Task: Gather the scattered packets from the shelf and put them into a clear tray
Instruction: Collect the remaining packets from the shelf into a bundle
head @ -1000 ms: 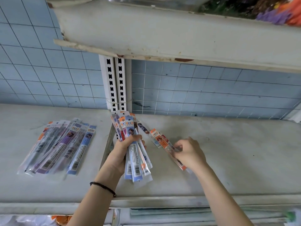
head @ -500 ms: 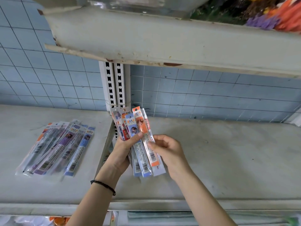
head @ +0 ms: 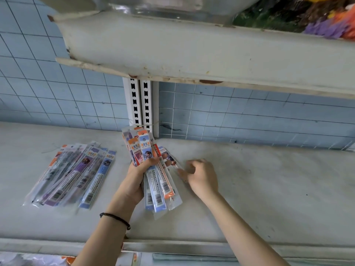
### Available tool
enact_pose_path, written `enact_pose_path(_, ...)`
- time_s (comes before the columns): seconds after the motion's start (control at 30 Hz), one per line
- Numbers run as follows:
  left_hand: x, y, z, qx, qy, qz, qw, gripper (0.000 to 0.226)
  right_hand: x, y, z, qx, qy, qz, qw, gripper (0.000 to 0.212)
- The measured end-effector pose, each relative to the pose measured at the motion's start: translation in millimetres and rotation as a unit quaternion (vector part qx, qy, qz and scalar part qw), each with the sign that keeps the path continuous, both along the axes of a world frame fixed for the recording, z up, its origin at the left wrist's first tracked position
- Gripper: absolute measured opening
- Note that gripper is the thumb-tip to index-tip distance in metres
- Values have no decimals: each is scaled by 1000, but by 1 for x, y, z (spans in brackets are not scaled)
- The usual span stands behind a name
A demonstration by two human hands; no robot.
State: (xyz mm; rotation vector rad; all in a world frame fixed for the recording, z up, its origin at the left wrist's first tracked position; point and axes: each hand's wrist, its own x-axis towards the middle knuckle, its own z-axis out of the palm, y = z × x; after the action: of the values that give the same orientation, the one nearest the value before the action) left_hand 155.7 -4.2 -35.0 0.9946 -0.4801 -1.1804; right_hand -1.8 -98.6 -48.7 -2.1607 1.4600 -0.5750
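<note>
My left hand [head: 134, 181] grips a fanned bundle of long pen-refill packets [head: 153, 181] with blue, orange and red headers, held upright over the grey shelf [head: 269, 189]. Just right of the bundle, one loose packet [head: 169, 157] with a dark picture lies slanted on the shelf. My right hand [head: 201, 177] sits at that packet's clear near end, with thumb and forefinger curled and pinching it. A second pile of several packets [head: 71, 175] lies flat on the left part of the shelf.
An upper shelf [head: 192, 50] overhangs close above, with a clear container [head: 153, 6] and colourful goods [head: 317, 18] on it. A slotted white upright [head: 140, 104] stands against the blue tiled wall [head: 249, 116]. The shelf's front lip [head: 192, 246] runs below my forearms.
My right hand added the orange packet to the bundle in my left hand, then moved right and down to the last loose packet on the shelf.
</note>
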Motion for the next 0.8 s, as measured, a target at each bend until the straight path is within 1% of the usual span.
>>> enact_pose_path(0.03, -1, -1, 0, -2, -4, -8, 1000, 59, 3, -1, -1, -21, 55, 8, 998, 43)
enact_pose_path(0.07, -1, -1, 0, -8, -9, -15, 1000, 58, 5, 0, -1, -33, 82, 10, 996, 40)
enact_pose_path(0.1, -3, -2, 0, -17, -11, -21, 1000, 53, 6, 0, 2, -32, 86, 10, 996, 35)
enact_pose_path(0.17, -5, -3, 2, -28, -5, -24, 999, 42, 7, 0, 7, -6, 59, -1, 998, 20)
enact_pose_path(0.23, -7, -4, 5, -17, 5, -16, 1000, 42, 5, -2, 10, 44, 14, -22, 999, 9)
enact_pose_path(0.3, -7, -4, 7, -7, 14, -2, 1000, 47, 2, -3, 12, 83, -79, -26, 993, 5)
enact_pose_path(0.33, -8, -5, 7, -5, 17, 3, 1000, 49, 0, -3, 15, 112, -155, -27, 981, 8)
enact_pose_path(0.37, -9, -6, 7, -3, 16, 5, 1000, 49, -3, -2, 19, 156, -241, -28, 958, 9)
enact_pose_path(0.4, -10, -7, 8, -2, 11, 6, 1000, 46, -6, -1, 24, 210, -319, -27, 924, 8)
enact_pose_path(0.43, -11, -8, 9, -1, 2, 4, 1000, 44, -9, 1, 30, 264, -375, -22, 888, 6)
enact_pose_path(0.47, -12, -9, 9, -3, -8, 1, 1000, 42, -11, 4, 35, 307, -405, -12, 861, 7)
enact_pose_path(0.5, -13, -10, 10, -7, -17, -6, 1000, 41, -12, 7, 38, 332, -411, 4, 849, 9)
enact_pose_path(0.53, -14, -11, 11, -14, -25, -14, 999, 39, -14, 10, 41, 341, -401, 24, 850, 8)
enact_pose_path(0.6, -18, -14, 12, -26, -27, -29, 999, 36, -15, 18, 47, 330, -362, 63, 869, 6)
enact_pose_path(0.7, -24, -18, 12, -28, -30, -30, 999, 33, -17, 24, 53, 306, -337, 77, 887, 7)
enact_pose_path(0.8, -29, -21, 14, -20, -47, -43, 998, 42, -25, 23, 55, 298, -303, 104, 899, 8)
